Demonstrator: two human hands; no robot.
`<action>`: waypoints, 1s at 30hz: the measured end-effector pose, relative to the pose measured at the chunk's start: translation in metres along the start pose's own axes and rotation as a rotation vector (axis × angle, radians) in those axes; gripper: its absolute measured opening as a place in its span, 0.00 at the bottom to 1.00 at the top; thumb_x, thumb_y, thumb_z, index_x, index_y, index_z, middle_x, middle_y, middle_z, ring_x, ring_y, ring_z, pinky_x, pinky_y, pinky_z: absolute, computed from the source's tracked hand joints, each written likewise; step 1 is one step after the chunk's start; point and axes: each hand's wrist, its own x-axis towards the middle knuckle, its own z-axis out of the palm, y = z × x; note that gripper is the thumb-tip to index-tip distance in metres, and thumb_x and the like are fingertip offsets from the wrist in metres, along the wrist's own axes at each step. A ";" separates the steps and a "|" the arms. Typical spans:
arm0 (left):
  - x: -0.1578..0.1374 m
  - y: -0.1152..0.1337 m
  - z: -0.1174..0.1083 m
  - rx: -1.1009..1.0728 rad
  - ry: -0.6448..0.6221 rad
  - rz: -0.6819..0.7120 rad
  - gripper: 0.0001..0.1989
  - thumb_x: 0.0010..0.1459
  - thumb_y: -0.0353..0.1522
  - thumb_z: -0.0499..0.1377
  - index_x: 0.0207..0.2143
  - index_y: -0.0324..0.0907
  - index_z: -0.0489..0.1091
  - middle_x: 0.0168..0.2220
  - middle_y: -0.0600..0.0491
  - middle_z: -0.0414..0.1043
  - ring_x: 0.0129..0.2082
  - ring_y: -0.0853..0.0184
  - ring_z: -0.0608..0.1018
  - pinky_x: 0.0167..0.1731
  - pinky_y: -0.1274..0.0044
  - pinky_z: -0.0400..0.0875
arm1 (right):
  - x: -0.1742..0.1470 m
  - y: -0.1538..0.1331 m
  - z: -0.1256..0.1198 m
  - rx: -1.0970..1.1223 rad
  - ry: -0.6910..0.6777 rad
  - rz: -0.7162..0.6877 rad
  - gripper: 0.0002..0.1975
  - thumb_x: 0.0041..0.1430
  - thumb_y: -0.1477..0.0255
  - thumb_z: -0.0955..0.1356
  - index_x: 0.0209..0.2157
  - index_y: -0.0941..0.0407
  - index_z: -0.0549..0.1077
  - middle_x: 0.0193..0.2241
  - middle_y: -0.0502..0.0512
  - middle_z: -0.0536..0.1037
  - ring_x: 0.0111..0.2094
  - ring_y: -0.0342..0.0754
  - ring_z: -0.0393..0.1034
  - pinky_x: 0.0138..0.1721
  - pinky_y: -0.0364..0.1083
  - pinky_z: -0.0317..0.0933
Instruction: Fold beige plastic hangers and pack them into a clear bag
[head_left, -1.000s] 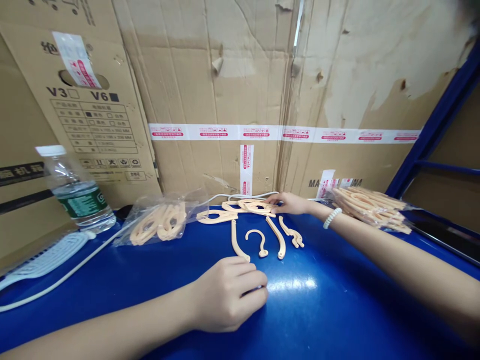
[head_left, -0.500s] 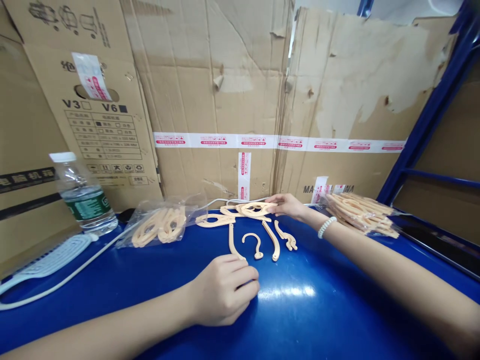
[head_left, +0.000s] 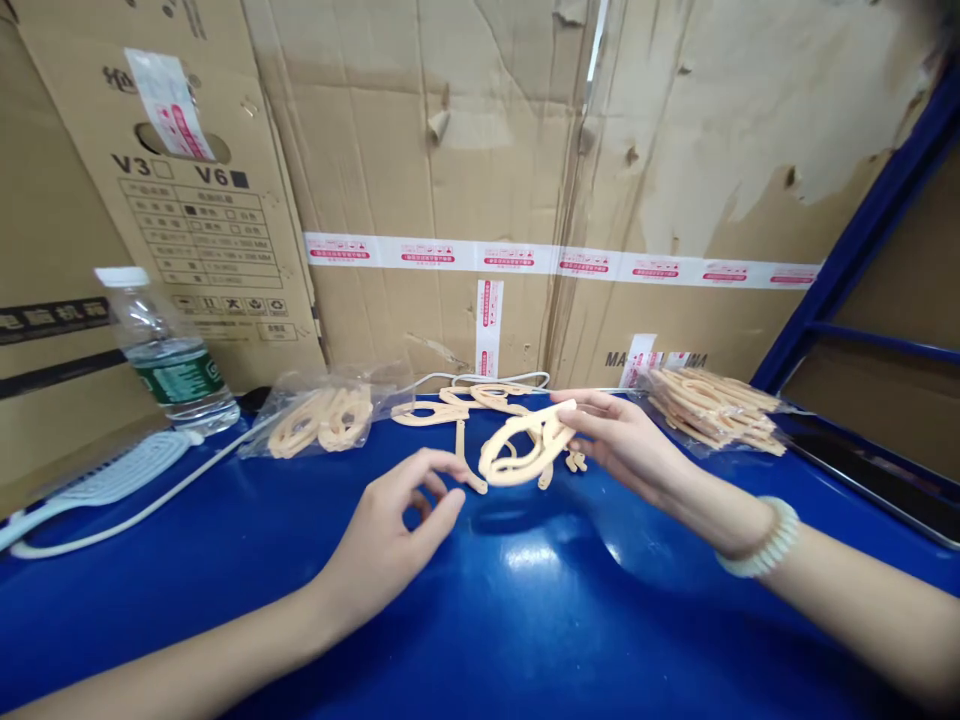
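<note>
My right hand [head_left: 626,435] grips one end of a beige, loop-shaped hanger part [head_left: 525,468], raised over the table and tilted. Left of it, my left hand [head_left: 401,520] hovers with curled fingers and the thumb apart, holding nothing. Just beyond its fingertips lies a slim curved beige strip [head_left: 470,470]. More looped hanger parts [head_left: 431,412] rest at the back. Behind the raised part, a second strip and a small beige piece [head_left: 576,461] are partly hidden; the hook is mostly covered.
A clear bag of looped beige parts [head_left: 319,418] sits at the back left, another bagged stack [head_left: 712,405] at the back right. A water bottle [head_left: 176,370], pale blue hairbrush [head_left: 124,470], white cable [head_left: 150,520] and dark flat device [head_left: 877,480] flank the blue table. Cardboard [head_left: 450,180] stands behind.
My right hand has lifted a looped hanger part from the back group and brought it nearer. My left hand has moved left and its fingers have opened. The view has tipped down slightly.
</note>
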 end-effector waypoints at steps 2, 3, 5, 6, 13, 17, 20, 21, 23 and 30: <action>0.000 0.005 0.002 -0.168 -0.013 -0.192 0.10 0.60 0.36 0.57 0.43 0.43 0.69 0.39 0.51 0.75 0.28 0.70 0.74 0.25 0.80 0.69 | -0.021 0.008 0.009 0.022 -0.036 0.010 0.17 0.47 0.68 0.77 0.40 0.57 0.77 0.29 0.52 0.79 0.28 0.40 0.71 0.27 0.38 0.64; 0.000 0.007 0.004 -0.228 -0.036 -0.241 0.13 0.59 0.38 0.59 0.44 0.43 0.69 0.41 0.51 0.75 0.26 0.71 0.73 0.24 0.80 0.68 | -0.030 0.014 0.014 0.028 -0.051 0.013 0.17 0.47 0.68 0.77 0.40 0.57 0.77 0.29 0.51 0.78 0.27 0.39 0.70 0.25 0.38 0.63; 0.000 0.008 0.010 -0.296 -0.112 -0.307 0.16 0.57 0.40 0.61 0.45 0.43 0.70 0.42 0.51 0.75 0.23 0.73 0.70 0.22 0.80 0.65 | -0.043 0.025 0.020 0.013 -0.081 0.028 0.17 0.49 0.66 0.76 0.41 0.57 0.77 0.27 0.50 0.77 0.25 0.38 0.68 0.25 0.37 0.61; -0.001 0.007 0.013 -0.310 -0.146 -0.337 0.16 0.56 0.40 0.62 0.44 0.42 0.71 0.40 0.51 0.76 0.21 0.74 0.69 0.21 0.81 0.63 | -0.048 0.030 0.022 0.001 -0.101 0.037 0.17 0.50 0.65 0.76 0.42 0.57 0.77 0.27 0.49 0.76 0.25 0.37 0.67 0.25 0.37 0.61; -0.009 0.007 0.020 -0.336 -0.284 -0.465 0.12 0.55 0.39 0.62 0.39 0.42 0.76 0.19 0.59 0.66 0.17 0.74 0.61 0.16 0.83 0.55 | -0.053 0.041 0.022 0.019 -0.211 0.153 0.20 0.48 0.66 0.77 0.44 0.56 0.76 0.28 0.50 0.77 0.27 0.40 0.70 0.27 0.39 0.65; -0.011 0.007 0.019 -0.318 -0.303 -0.410 0.10 0.56 0.37 0.62 0.38 0.43 0.77 0.20 0.59 0.66 0.17 0.76 0.61 0.17 0.83 0.53 | -0.051 0.034 0.018 0.044 -0.195 0.153 0.20 0.47 0.68 0.78 0.43 0.55 0.77 0.32 0.52 0.79 0.28 0.40 0.71 0.30 0.39 0.68; -0.011 0.003 0.019 -0.356 -0.212 -0.395 0.11 0.57 0.38 0.62 0.40 0.43 0.75 0.27 0.56 0.72 0.20 0.74 0.67 0.19 0.83 0.60 | -0.049 0.031 0.017 0.018 -0.220 0.179 0.17 0.46 0.67 0.78 0.39 0.56 0.78 0.32 0.53 0.79 0.29 0.40 0.71 0.30 0.39 0.68; -0.011 0.001 0.019 -0.374 -0.179 -0.395 0.11 0.57 0.38 0.62 0.41 0.43 0.74 0.29 0.55 0.72 0.20 0.74 0.68 0.18 0.83 0.61 | -0.049 0.031 0.016 0.006 -0.240 0.195 0.15 0.46 0.67 0.78 0.36 0.57 0.78 0.30 0.52 0.78 0.28 0.40 0.71 0.29 0.38 0.68; -0.011 -0.001 0.019 -0.409 -0.129 -0.403 0.13 0.57 0.38 0.63 0.42 0.43 0.72 0.29 0.56 0.72 0.19 0.74 0.69 0.16 0.84 0.63 | -0.049 0.030 0.016 -0.016 -0.286 0.238 0.14 0.47 0.65 0.78 0.32 0.58 0.77 0.26 0.50 0.76 0.26 0.39 0.70 0.28 0.38 0.69; -0.008 0.002 0.014 -0.458 -0.024 -0.366 0.11 0.59 0.38 0.61 0.40 0.42 0.69 0.26 0.58 0.69 0.19 0.75 0.69 0.18 0.85 0.68 | -0.046 0.032 0.013 -0.101 -0.233 0.304 0.18 0.44 0.62 0.78 0.30 0.60 0.75 0.23 0.51 0.74 0.23 0.41 0.70 0.26 0.41 0.70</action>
